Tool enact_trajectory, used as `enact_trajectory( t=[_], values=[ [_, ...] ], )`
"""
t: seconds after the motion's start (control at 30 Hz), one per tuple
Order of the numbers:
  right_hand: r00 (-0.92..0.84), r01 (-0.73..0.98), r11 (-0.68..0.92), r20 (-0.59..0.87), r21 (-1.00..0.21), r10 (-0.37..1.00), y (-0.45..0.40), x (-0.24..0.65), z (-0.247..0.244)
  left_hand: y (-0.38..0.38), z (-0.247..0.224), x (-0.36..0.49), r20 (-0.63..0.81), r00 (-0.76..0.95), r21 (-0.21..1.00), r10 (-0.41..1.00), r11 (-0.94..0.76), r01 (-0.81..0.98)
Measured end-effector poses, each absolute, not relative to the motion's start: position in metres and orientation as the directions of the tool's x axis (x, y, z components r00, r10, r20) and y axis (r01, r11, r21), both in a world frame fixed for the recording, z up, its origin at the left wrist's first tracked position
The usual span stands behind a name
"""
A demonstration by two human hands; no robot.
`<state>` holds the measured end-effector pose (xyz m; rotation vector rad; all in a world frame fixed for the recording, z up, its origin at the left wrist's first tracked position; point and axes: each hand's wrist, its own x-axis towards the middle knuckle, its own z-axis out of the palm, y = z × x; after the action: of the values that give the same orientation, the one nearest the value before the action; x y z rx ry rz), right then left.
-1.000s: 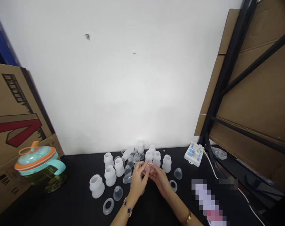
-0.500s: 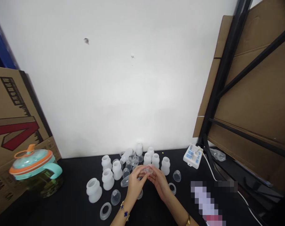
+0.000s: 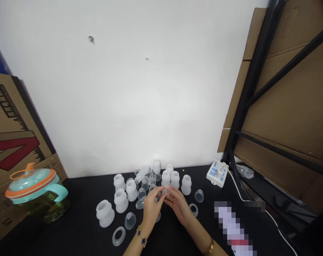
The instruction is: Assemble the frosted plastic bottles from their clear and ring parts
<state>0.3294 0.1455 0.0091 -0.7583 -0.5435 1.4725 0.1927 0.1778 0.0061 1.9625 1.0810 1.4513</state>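
Over the middle of the black table, my left hand (image 3: 151, 206) and my right hand (image 3: 178, 205) meet fingertip to fingertip. Between them they pinch a small clear round piece (image 3: 165, 191), perhaps a bottle nipple; fingers cover part of it. White bottles (image 3: 105, 214) with narrow waists and open mouths stand upright to the left of my hands, and another white bottle (image 3: 186, 185) stands to the right. A clear dome cap (image 3: 130, 221) and a translucent ring (image 3: 119, 244) lie left of my left wrist. Right of my right hand are another dome cap (image 3: 199, 196) and another ring (image 3: 197, 210).
Several clear caps (image 3: 151, 179) lie jumbled behind my hands, near the white wall. At the left stands a teal-lidded jug (image 3: 41, 195) of dark liquid beside a cardboard box (image 3: 9, 117). A white power strip (image 3: 217, 173) with a cord sits right, near a black metal frame (image 3: 240, 124).
The view has shifted slightly, so things sit a little further left and higher. Both hands still hold the clear piece, with the fingers slightly rearranged around it.
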Motion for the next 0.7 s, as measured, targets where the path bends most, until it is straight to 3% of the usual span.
enact_trajectory(
  t=[0.2, 0.7],
  values=[
    [0.042, -0.72, -0.051, -0.117, -0.692, 0.992, 0.1451, 0.3297, 0.0099, 0.1815, 0.0019, 0.1918, 0.638, 0.159, 0.702, 0.754, -0.654, 0.282],
    [0.022, -0.74, -0.031, -0.07, -0.672, 0.997, 0.1419, 0.3274, 0.0127, 0.1815, 0.0005, 0.1895, 0.634, 0.144, 0.703, 0.759, -0.644, 0.301]
  ],
)
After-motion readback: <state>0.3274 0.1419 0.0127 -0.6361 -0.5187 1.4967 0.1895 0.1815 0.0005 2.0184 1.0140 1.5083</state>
